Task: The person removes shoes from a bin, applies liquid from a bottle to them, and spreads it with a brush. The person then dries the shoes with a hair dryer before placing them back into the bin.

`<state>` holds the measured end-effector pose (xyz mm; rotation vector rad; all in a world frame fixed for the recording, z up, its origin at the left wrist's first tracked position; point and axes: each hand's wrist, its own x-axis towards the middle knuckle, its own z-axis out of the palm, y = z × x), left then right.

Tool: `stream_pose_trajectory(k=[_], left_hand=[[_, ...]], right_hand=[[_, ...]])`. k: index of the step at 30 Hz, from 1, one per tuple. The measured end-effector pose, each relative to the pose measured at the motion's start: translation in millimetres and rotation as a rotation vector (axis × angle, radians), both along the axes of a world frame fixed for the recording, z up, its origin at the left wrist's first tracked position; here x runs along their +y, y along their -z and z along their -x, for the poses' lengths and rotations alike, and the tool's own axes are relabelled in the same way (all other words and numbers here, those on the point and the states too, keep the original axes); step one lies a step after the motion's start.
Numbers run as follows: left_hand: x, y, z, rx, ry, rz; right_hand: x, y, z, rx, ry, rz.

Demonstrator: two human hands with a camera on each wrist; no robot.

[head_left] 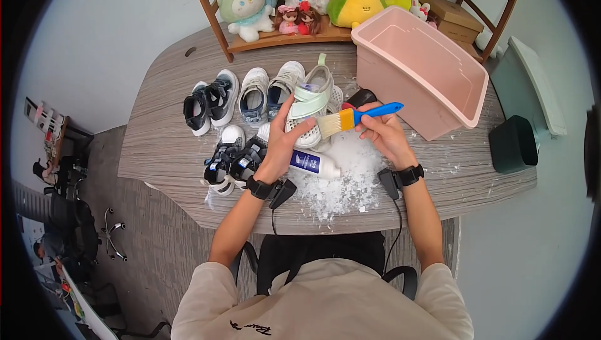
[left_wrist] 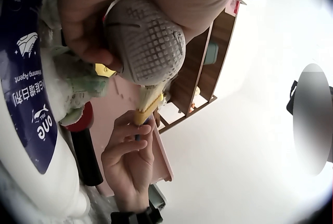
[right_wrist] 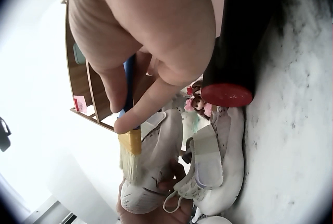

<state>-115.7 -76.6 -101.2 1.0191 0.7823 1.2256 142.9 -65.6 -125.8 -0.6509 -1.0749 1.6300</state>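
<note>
My left hand holds a white child's shoe with a pale mint strap, its perforated toe turned toward me. My right hand pinches a paintbrush by its blue handle. In the right wrist view the brush's pale bristles lie against the shoe's toe. The left wrist view shows the toe close up, with the bristles just past it. Below the left hand lies a white bottle with a dark blue label. The shoe's mate stands on the table behind.
White flakes are scattered over the table's front middle. Several small shoes stand at the left. A black cylinder with a red end lies near the pink bin. A dark green bin sits right; plush toys fill the shelf.
</note>
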Motion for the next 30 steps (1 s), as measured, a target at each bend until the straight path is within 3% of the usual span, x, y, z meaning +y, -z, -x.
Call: stream_pose_trajectory(k=[9, 20, 26, 28, 30], left_hand=[[-1.3, 0.8, 1.5, -0.114, -0.001, 0.033], [-4.1, -3.4, 1.3, -0.053, 0.032, -0.058], [-2.8, -0.1, -0.1, -0.106, -0.012, 0.012], [-2.2, -2.0, -2.1, -0.132, -0.026, 0.017], [-4.9, -4.1, -3.2, -0.123, -0.022, 0.027]], right_hand=[[2.0, 3.0, 4.7, 0.121, 0.321, -0.008], [-5.7, -13.3, 16.0, 0.228, 0.345, -0.018], [-10.8, -2.3, 13.2, 0.145, 0.134, -0.094], [-10.6, 1.4, 11.9, 0.118, -0.099, -0.083], [-10.2, 1.2, 11.2, 0.121, -0.091, -0.063]])
